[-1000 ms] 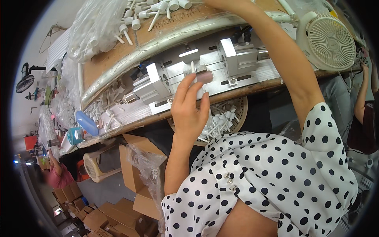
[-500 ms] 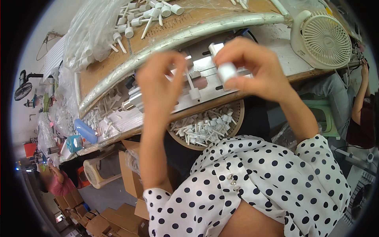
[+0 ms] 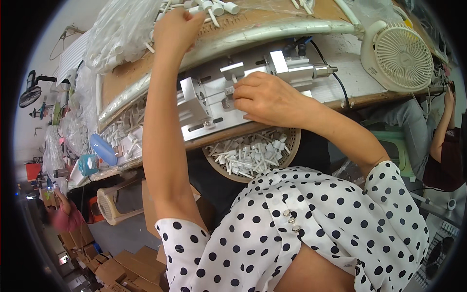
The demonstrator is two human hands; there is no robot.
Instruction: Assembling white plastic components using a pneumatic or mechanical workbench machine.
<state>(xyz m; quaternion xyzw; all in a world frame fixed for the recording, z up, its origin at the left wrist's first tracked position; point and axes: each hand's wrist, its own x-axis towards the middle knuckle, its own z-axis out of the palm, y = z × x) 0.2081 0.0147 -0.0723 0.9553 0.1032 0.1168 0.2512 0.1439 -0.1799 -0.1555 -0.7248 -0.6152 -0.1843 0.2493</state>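
My right hand (image 3: 265, 99) is closed at the middle of a metal clamping fixture (image 3: 194, 100), its fingertips around a white plastic part (image 3: 234, 78); only a bit of the part shows above the fingers. Farther off and to the left, my left hand (image 3: 176, 30) reaches over the raised rim to a pile of white stemmed plastic caps (image 3: 218, 9). Its fingers are bent down at the pile's edge, and whatever they pinch is hidden. A metal cylinder (image 3: 299, 68) sits at the fixture's right end.
Below the bench edge stands a round basket (image 3: 293, 155) full of similar white parts. A beige fan (image 3: 399, 58) is at the right, a clear plastic bag (image 3: 114, 39) at the far left. More white parts and a blue container (image 3: 103, 150) lie on the left.
My left hand has moved from the fixture up and left to the pile. My right hand has come down and left onto the fixture with the white part, uncovering the fixture's right end.
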